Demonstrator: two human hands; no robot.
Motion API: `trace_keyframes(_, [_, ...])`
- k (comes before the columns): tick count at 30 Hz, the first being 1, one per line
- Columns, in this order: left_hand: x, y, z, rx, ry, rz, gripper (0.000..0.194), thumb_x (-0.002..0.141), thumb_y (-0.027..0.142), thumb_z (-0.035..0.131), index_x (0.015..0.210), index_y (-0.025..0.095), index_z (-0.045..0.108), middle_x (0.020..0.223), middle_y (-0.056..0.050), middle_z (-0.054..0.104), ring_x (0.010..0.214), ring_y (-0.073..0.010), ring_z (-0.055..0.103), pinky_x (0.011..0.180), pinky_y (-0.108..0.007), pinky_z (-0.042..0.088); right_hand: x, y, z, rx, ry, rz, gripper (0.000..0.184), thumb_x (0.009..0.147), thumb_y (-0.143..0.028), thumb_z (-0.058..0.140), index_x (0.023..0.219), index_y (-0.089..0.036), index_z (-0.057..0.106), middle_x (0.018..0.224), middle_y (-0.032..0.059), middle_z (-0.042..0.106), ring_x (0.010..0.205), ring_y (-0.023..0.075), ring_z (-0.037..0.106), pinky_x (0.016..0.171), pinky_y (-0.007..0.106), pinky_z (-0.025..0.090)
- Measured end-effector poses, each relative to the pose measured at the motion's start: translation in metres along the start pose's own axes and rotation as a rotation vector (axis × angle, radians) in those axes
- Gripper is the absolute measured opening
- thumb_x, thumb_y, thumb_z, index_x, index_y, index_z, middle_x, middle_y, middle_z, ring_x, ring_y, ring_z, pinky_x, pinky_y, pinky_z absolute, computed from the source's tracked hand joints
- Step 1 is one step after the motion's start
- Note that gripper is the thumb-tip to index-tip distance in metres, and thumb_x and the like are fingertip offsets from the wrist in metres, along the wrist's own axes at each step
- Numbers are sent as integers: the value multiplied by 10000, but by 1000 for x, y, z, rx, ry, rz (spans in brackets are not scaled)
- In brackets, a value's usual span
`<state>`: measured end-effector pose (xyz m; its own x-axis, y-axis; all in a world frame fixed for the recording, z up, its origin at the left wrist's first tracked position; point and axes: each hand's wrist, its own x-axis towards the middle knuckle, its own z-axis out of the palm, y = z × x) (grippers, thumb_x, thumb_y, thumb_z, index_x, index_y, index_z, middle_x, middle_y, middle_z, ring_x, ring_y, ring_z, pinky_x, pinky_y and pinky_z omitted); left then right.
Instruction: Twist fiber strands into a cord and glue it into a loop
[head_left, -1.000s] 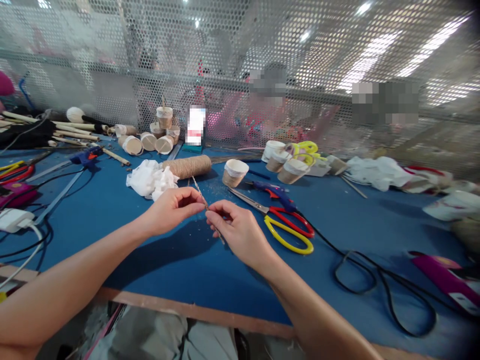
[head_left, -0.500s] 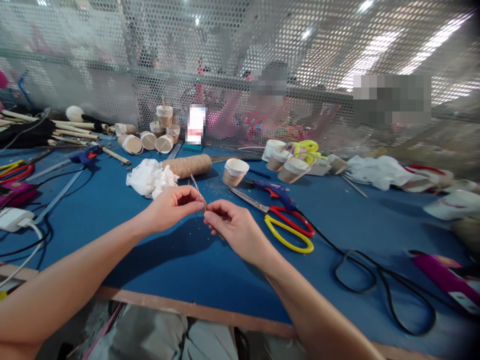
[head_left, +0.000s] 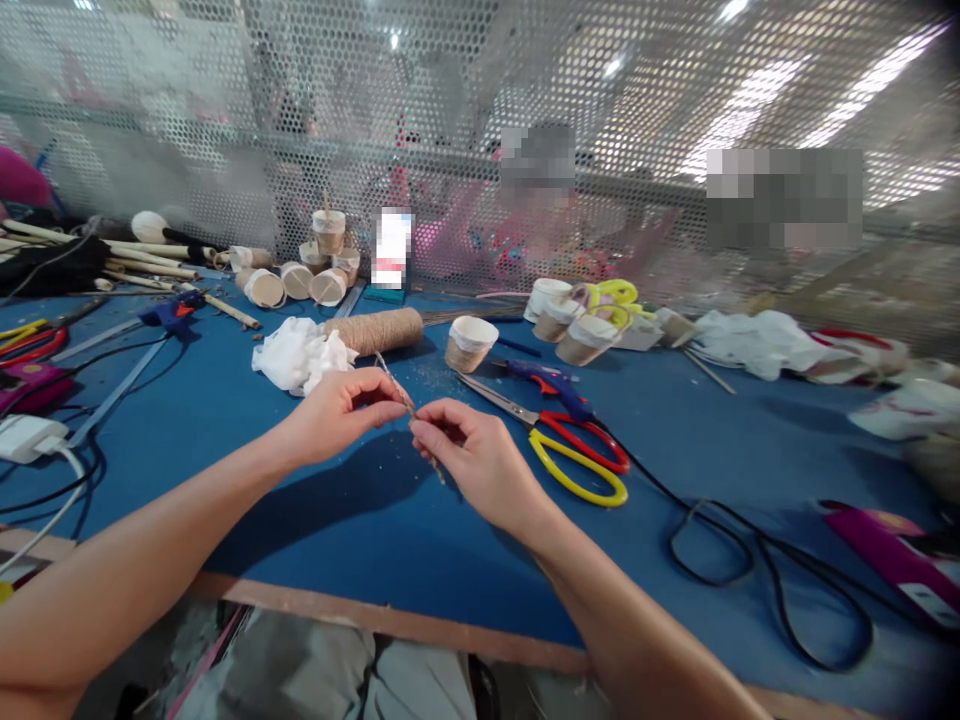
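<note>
Above the blue table, my left hand (head_left: 341, 412) and my right hand (head_left: 469, 450) meet fingertip to fingertip. Both pinch a thin twisted cord (head_left: 391, 376), brown and pale like twine. One end of it sticks up past my left fingers, and a short tail hangs below my right fingers. Just behind my left hand lie crumpled white cloth (head_left: 296, 355) and a spool of jute twine (head_left: 382, 330). A small twine-wrapped cup with a white lining (head_left: 471, 343) stands beyond my hands. Scissors with red and yellow handles (head_left: 559, 440) lie open to the right of my right hand.
A blue glue gun (head_left: 551, 385) rests behind the scissors, its black cable (head_left: 720, 560) looping rightward. More wrapped cups (head_left: 589, 340) stand at the back right, others (head_left: 296, 280) at the back left. Wooden sticks (head_left: 150, 255) and a second glue gun (head_left: 174, 310) lie left. A perforated metal screen (head_left: 322, 100) closes the back.
My hands stay almost in place, with slight finger movement. The cord's upper end leans a little further left, and its lower tail now shows more clearly below my right hand.
</note>
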<state>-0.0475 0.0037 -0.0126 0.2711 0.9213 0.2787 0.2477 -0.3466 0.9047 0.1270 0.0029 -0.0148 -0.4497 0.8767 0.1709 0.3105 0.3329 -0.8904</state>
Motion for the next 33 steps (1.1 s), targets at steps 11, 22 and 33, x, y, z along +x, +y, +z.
trace_keyframes(11, [2, 1, -3, 1, -32, -13, 109, 731, 239, 576, 694, 139, 593, 693, -5, 606, 636, -103, 523, 623, -238, 430, 2, -2, 1, 205, -119, 73, 145, 807, -282, 511, 718, -169, 525, 630, -14, 559, 563, 90, 508, 556, 231, 424])
trace_keyframes(22, [46, 29, -19, 129, 72, 170, 136, 736, 264, 562, 688, 136, 558, 682, 2, 559, 632, -101, 480, 607, -236, 395, 37, -23, -15, -224, 195, -182, 115, 768, -292, 548, 756, -178, 533, 612, -22, 521, 522, 108, 479, 512, 240, 404])
trace_keyframes(33, [39, 70, -20, 140, 138, 194, 98, 731, 219, 549, 679, 136, 541, 620, 24, 521, 572, -87, 448, 555, -224, 368, 30, -53, -19, -299, 338, -329, 105, 775, -273, 547, 737, -185, 505, 606, -19, 533, 546, 113, 493, 533, 233, 390])
